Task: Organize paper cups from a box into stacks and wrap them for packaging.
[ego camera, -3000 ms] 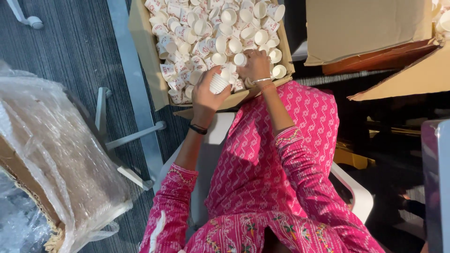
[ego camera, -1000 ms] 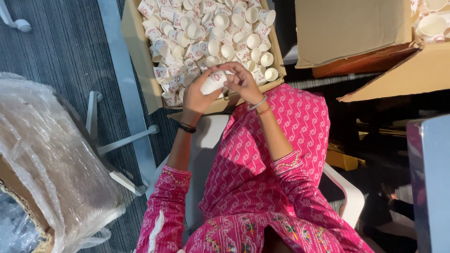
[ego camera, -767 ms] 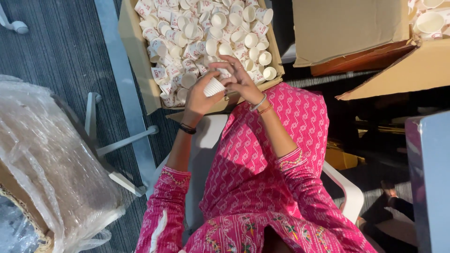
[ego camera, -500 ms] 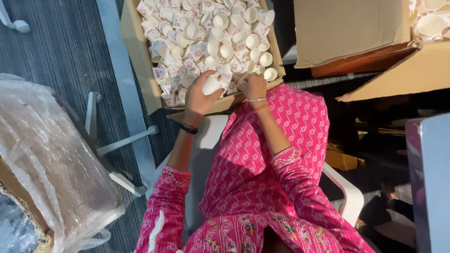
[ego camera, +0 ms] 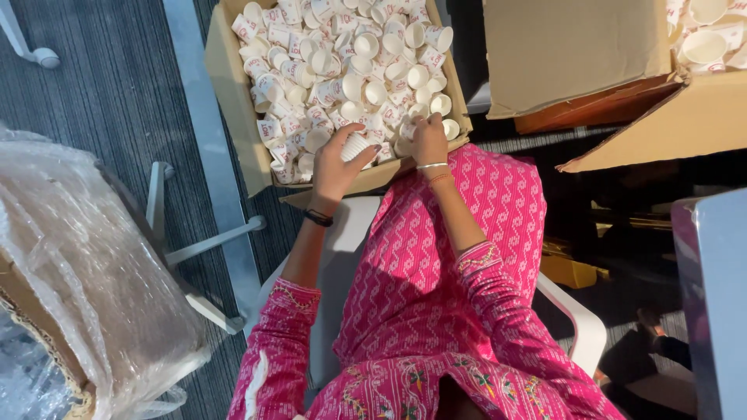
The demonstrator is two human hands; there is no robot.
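L hand (ego camera: 336, 162): fingers curled round a short stack of small white paper cups (ego camera: 356, 145), held on its side just over the near edge of the open cardboard box (ego camera: 233, 117). Grip closed on the stack, thumb side not fully visible. R hand (ego camera: 429, 140): lowered into the box at the near-right corner, fingers bent down among the loose cups (ego camera: 342, 70); whether it pinches one cup or only rests on them cannot be told, fingertips hidden. Bangles on R wrist, dark band on L wrist.

Judgement, step in hand: nesting loose cups into the held stack. To do it well: keep stack mouth toward R hand, take one cup at a time by the rim, seat it straight w/o crushing the thin wall; hold stack lightly, it deforms easily. Work over the box so drops fall back in.

Count:
- hands in view: 2, both the person's own.
- held stack: 1; no. of cups in it not readable.
- loose cups in box: too many to count exactly, several dozen at least, white w/ red print, lying at all angles.
- cardboard boxes w/ cups: 2, the second box (ego camera: 700, 117) top right, only part in frame.
- plastic-wrapped bundle (ego camera: 85, 288): 1, on floor at left.
- white chair (ego camera: 576, 327): 1, person seated.
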